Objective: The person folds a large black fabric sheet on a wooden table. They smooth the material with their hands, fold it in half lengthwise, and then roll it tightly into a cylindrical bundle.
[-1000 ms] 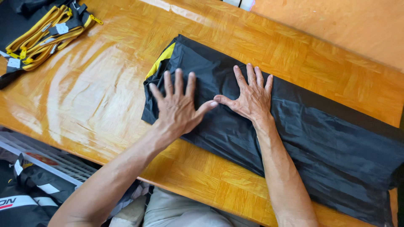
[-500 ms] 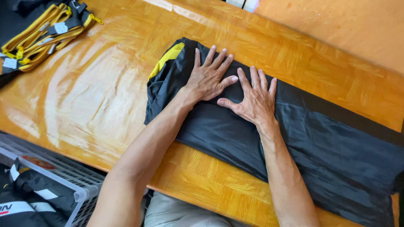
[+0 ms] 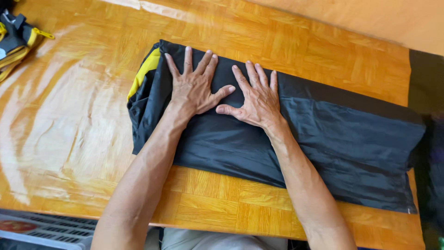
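Note:
A long folded black fabric garment (image 3: pixel 333 134) with a yellow panel at its left end lies across the wooden table (image 3: pixel 69 129). My left hand (image 3: pixel 192 85) presses flat on the fabric near that left end, fingers spread and pointing away from me. Just to its right my right hand (image 3: pixel 256 97) also lies flat on the cloth, fingers apart, its thumb close to the left thumb. Neither hand grips anything.
A black and yellow bundle of straps (image 3: pixel 14 41) lies at the table's far left corner. A white wire basket (image 3: pixel 41 229) sits below the table's near edge. A dark surface (image 3: pixel 428 83) borders the table on the right.
My left hand slid from the garment's near side up toward its far edge beside the right hand. The view shifted, so the strap bundle now sits at the frame's left edge.

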